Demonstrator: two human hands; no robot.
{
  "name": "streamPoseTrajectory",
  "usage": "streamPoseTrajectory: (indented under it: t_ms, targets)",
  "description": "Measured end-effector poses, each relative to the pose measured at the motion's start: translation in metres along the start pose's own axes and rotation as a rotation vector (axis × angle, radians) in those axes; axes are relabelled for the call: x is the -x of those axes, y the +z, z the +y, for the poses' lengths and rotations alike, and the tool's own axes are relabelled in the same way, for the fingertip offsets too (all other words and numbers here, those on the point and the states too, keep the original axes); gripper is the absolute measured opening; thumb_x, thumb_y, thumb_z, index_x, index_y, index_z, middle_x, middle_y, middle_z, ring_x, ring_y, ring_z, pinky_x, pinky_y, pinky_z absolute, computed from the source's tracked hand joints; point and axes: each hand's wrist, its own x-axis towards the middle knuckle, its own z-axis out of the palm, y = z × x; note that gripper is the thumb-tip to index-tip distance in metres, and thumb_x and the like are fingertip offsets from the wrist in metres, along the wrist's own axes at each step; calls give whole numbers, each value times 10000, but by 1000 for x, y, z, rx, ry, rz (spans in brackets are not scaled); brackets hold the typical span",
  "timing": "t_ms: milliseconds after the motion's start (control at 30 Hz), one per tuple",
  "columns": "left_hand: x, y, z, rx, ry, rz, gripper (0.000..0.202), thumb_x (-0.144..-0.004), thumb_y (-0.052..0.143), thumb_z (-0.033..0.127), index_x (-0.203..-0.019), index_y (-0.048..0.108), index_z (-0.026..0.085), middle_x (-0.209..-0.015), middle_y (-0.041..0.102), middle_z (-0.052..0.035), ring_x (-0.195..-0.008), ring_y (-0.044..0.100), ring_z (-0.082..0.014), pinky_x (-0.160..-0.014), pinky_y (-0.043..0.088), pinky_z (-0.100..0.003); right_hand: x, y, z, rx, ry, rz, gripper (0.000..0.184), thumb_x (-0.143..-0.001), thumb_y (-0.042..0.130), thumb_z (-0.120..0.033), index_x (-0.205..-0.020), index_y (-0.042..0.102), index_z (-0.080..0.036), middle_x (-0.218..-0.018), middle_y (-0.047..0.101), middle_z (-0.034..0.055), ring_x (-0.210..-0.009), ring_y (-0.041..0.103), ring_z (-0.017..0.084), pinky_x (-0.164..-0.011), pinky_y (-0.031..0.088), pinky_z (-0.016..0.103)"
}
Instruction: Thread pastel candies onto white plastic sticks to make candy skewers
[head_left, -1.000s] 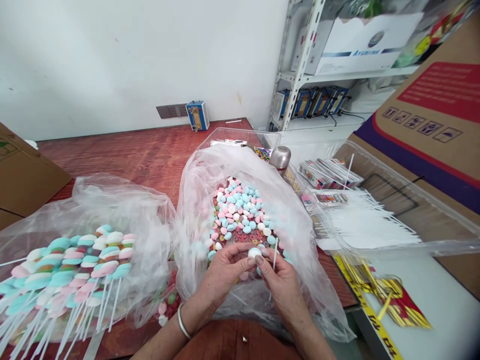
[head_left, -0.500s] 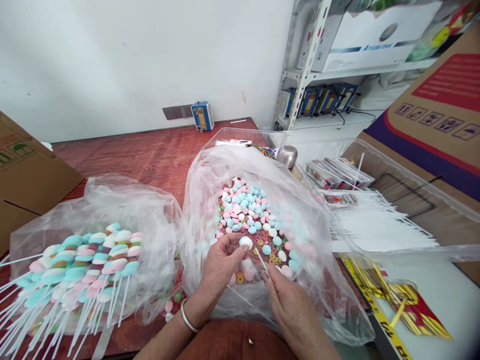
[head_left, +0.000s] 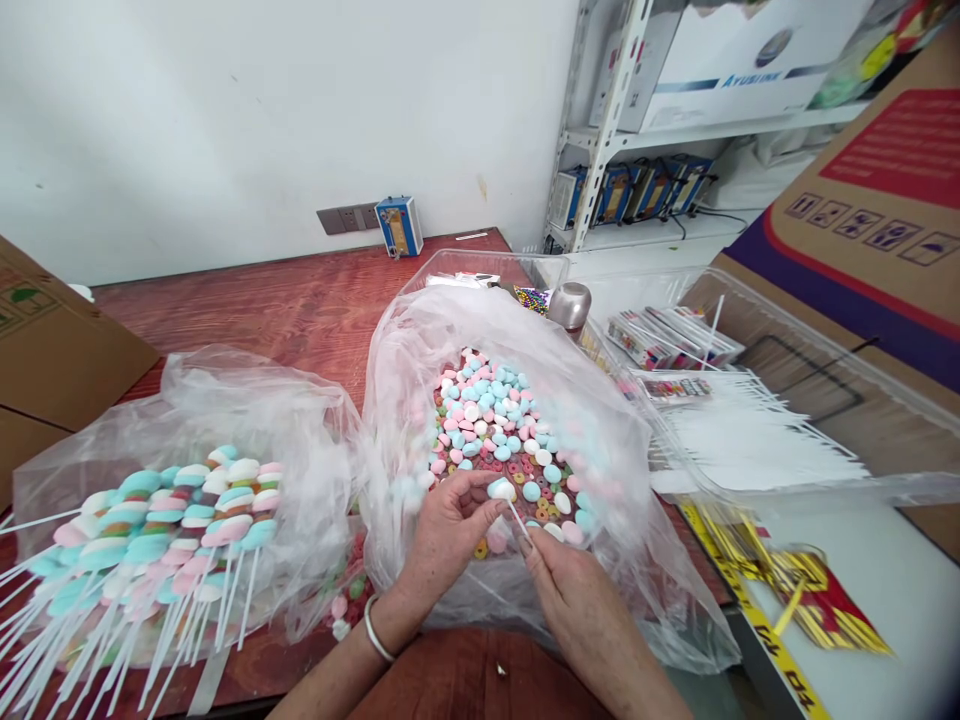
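My left hand (head_left: 459, 520) pinches a white candy (head_left: 501, 489) between thumb and fingers, over the open mouth of a clear plastic bag (head_left: 420, 340). Closed on a thin white stick (head_left: 517, 518), my right hand (head_left: 562, 575) holds its tip against or very close to that candy; whether it has gone in, I cannot tell. Inside the bag lie many loose pink, blue and white candies (head_left: 487, 395) with ring-shaped gummies (head_left: 517, 468) among them. Left of my hands, finished-looking candy skewers (head_left: 161, 515) on white sticks lie on another plastic bag (head_left: 225, 385).
At right, a clear tray (head_left: 900, 490) holds white sticks (head_left: 750, 430) and printed packets (head_left: 675, 335). A metal cup-like object (head_left: 571, 305) stands behind the bag. Cardboard boxes (head_left: 67, 340) flank the red wooden table (head_left: 285, 290). Yellow-and-red packaging (head_left: 832, 605) lies at lower right.
The stick's tip and the white candy have come together; before, there was a small gap. My left hand has shifted slightly right, and the candy now shows a bluish part.
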Motion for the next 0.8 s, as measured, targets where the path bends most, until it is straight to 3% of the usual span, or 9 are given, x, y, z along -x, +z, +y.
streamPoseTrajectory:
  t_ms: [200, 400, 533, 667, 800]
  targets:
    - [0, -1, -2, -144, 185, -42, 221, -814, 683, 236, -1029, 716, 201, -938, 676, -43, -826, 645, -152, -749, 544, -274, -3, -4, -3, -25, 9, -17, 301, -959, 269, -273, -772, 499, -215, -736, 629, 42, -680, 555, 189, -619, 337, 273]
    - [3, 4, 1, -146, 185, -69, 205, -811, 675, 194, -1008, 731, 202, -937, 694, -42, -813, 644, -148, -713, 529, -253, -13, 1, 0, -24, -1, 11, 321, -964, 263, -269, -818, 542, -208, -770, 658, 56, -726, 590, 200, -657, 368, 278]
    - [8, 6, -2, -240, 268, -78, 230, -810, 613, 113, -976, 746, 200, -899, 705, -39, -838, 648, -156, -759, 523, -269, -24, 4, 5, -65, -35, 59, 340, -964, 262, -261, -881, 588, -211, -854, 692, 63, -782, 620, 202, -695, 397, 276]
    - [7, 1, -9, -250, 208, 29, 237, -819, 607, 123, -996, 739, 208, -963, 716, -42, -891, 659, -163, -808, 528, -279, -24, 8, 12, -32, -47, 58, 297, -968, 288, -301, -914, 568, -220, -812, 684, 41, -759, 630, 208, -669, 394, 275]
    - [6, 1, -16, -216, 136, 76, 243, -816, 620, 152, -1032, 721, 200, -955, 710, -47, -829, 661, -160, -742, 542, -271, -17, 17, 20, 106, -46, 83, 293, -958, 269, -258, -867, 544, -219, -776, 665, 44, -722, 634, 219, -628, 369, 281]
